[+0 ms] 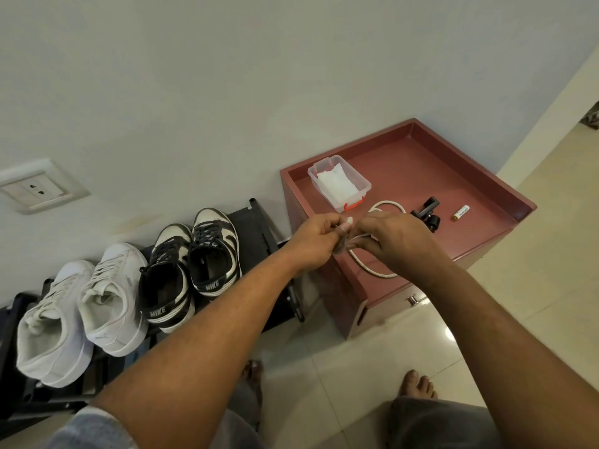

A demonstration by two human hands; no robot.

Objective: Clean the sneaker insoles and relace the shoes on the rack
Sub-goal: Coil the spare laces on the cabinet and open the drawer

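Two pairs of sneakers stand on a black rack (259, 222): a white pair (81, 306) at the left and a black-and-white pair (191, 264) beside it, both laced. Over the front edge of a red cabinet top (437, 176), my left hand (316, 243) and my right hand (395, 241) meet. Both pinch a small whitish piece (348, 222) between their fingertips, and something dark hangs below my left fingers. A white cord (372, 267) lies looped on the cabinet under my hands.
On the cabinet top stand a clear plastic box (338, 181) holding white wipes, a small black clamp (428, 213) and a battery (461, 212). A wall socket (39, 186) sits at the left. My bare feet (418, 384) are on the tiled floor.
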